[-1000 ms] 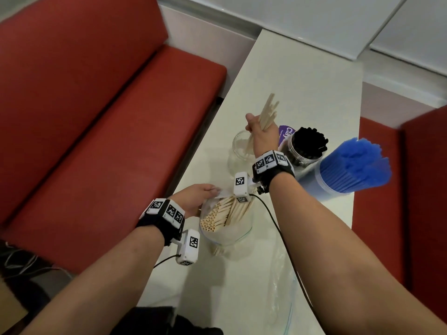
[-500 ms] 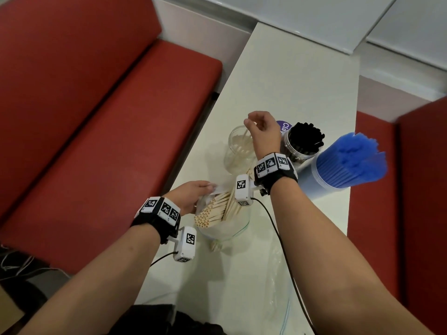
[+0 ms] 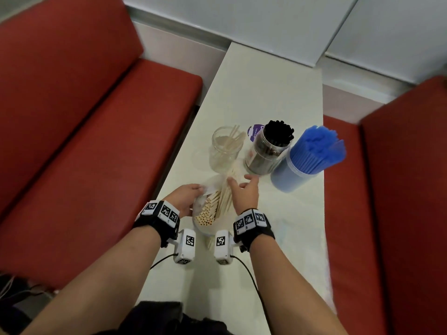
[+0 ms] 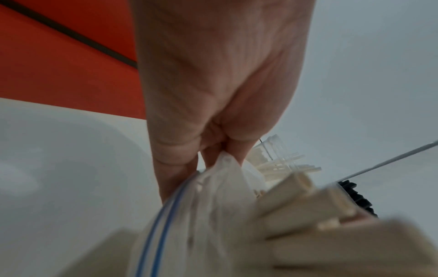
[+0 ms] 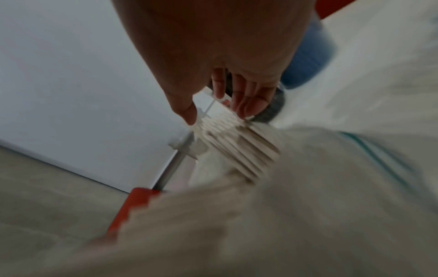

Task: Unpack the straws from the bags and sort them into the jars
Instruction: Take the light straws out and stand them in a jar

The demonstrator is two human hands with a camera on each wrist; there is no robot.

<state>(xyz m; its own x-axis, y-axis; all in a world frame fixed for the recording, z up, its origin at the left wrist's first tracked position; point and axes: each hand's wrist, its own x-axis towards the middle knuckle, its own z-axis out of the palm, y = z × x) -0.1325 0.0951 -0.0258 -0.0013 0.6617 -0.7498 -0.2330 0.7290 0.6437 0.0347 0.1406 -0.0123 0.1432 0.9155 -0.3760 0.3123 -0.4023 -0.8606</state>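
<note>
Table: a narrow off-white tabletop (image 3: 271, 93) runs from 6 o'clock up toward 12 o'clock, its far end against the wall.
Left seat: a red upholstered bench (image 3: 79, 146) fills 9 o'clock, backrest toward 10 o'clock.
Right seat: a second red bench (image 3: 396, 189) at 3 o'clock.
Wall: pale grey-white panels (image 3: 278, 22) across 12 to 1 o'clock, with a seam between them.
Light: soft and even.

Soft, even indoor light gives you only faint shadows on the table (image 3: 266, 97), and the head view bows at its edges. Both wrist views show you smeared, unfocused foregrounds.
</note>
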